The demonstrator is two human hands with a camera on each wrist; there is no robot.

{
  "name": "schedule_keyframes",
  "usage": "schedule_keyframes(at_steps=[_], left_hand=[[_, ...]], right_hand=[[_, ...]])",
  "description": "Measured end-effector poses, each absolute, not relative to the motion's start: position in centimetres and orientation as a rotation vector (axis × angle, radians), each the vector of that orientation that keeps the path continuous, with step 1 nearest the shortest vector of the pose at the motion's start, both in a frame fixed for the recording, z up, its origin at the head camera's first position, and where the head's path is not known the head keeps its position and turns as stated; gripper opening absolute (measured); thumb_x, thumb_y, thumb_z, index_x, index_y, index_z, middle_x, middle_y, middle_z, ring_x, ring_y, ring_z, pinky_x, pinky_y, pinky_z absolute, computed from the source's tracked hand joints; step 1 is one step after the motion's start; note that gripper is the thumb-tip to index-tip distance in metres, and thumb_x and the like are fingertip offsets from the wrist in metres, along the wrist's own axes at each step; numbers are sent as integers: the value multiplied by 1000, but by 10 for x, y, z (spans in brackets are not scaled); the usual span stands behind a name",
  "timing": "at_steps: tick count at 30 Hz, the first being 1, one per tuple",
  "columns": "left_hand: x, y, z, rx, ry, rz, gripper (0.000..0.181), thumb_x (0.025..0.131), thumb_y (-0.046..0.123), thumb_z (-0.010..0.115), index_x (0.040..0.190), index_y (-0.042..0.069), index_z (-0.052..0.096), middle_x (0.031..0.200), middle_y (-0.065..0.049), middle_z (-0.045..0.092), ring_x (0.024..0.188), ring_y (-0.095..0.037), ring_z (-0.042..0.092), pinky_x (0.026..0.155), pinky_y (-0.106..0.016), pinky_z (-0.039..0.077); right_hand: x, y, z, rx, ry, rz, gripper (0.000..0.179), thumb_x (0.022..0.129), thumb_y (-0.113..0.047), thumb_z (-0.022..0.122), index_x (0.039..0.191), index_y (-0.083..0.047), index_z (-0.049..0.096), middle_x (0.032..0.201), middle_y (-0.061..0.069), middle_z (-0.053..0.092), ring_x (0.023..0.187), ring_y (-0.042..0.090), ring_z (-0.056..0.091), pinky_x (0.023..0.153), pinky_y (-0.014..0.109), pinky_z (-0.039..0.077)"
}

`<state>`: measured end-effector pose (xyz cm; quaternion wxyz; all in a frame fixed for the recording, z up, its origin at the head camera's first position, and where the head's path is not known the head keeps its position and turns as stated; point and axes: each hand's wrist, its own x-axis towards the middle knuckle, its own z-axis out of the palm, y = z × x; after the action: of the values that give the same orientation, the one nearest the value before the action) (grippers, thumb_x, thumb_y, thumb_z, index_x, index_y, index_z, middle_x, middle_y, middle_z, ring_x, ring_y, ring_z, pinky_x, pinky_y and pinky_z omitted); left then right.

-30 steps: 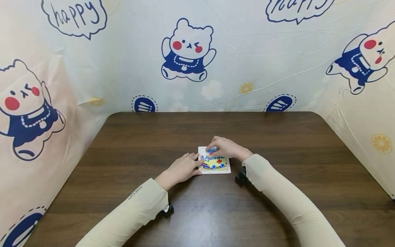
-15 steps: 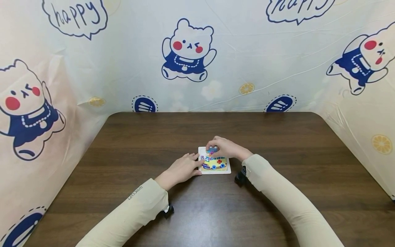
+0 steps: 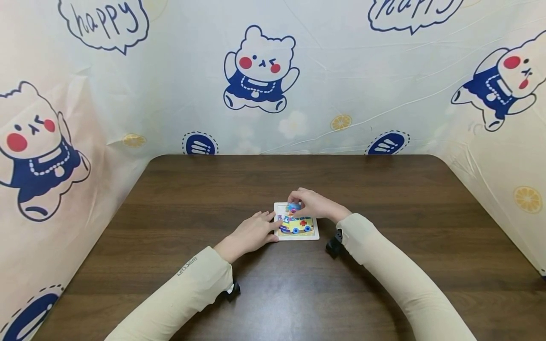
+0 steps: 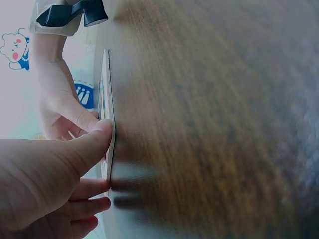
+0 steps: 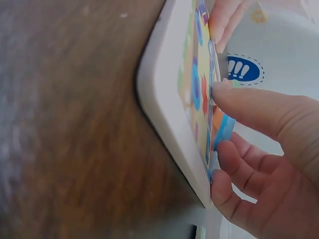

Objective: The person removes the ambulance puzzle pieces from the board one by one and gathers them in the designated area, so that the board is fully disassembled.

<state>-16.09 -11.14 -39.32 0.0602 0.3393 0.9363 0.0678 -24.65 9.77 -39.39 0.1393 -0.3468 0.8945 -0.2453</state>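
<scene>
Blue piece [image 5: 227,130] in curled right hand [image 3: 314,204], spread left hand [image 3: 251,232] on puzzle [image 3: 302,228]

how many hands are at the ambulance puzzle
2: the left hand touches the left side of the ambulance puzzle, and the right hand holds a partly blue puzzle piece at its far side.

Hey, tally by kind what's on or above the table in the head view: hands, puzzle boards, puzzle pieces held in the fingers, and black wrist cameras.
Hands: 2, the left hand and right hand
Puzzle board: 1
Held puzzle piece: 1, in the right hand
Wrist cameras: 2, one at each wrist
Total: 6
</scene>
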Motion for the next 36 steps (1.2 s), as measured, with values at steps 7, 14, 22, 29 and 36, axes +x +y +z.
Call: schedule_keyframes(at_steps=[7, 14, 22, 29, 36], left_hand=[[-161, -112, -393, 1038, 2838, 195, 47, 90, 32, 59, 129, 7, 54, 134, -23, 43, 123, -35, 41, 104, -44, 28], [-161, -111, -392, 1019, 2835, 200, 48, 90, 32, 59, 130, 7, 53, 135, -22, 43, 124, -33, 41, 104, -44, 28], [-161, -111, -392, 1037, 2842, 195, 47, 89, 32, 59, 129, 7, 54, 134, -22, 43, 123, -34, 42, 104, -44, 28], [-161, -111, -392, 1027, 2836, 203, 48, 89, 32, 59, 129, 6, 54, 134, -22, 43, 123, -34, 41, 104, -44, 28], [-161, -111, -393, 1013, 2821, 262, 47, 90, 30, 60, 129, 5, 53, 135, -23, 42, 125, -35, 39, 105, -45, 27]], right_hand=[[-248, 101, -394, -1006, 2560, -705, 33, 83, -14, 69, 114, -8, 57, 100, 5, 53, 84, 21, 49, 75, 31, 45], [-249, 100, -396, -979, 2592, -715, 30, 83, -14, 69, 110, -8, 57, 94, 2, 53, 80, 17, 49, 72, 29, 45], [-249, 100, -396, -888, 2624, -745, 26, 82, -18, 71, 101, -8, 58, 91, 1, 56, 79, 17, 50, 74, 28, 48], [-249, 106, -394, -904, 2627, -800, 28, 81, -20, 72, 103, -7, 60, 95, 2, 58, 82, 18, 52, 75, 29, 48], [-250, 118, -388, -956, 2651, -843, 26, 82, -15, 70, 105, -5, 62, 95, 3, 58, 77, 17, 52, 69, 29, 48]])
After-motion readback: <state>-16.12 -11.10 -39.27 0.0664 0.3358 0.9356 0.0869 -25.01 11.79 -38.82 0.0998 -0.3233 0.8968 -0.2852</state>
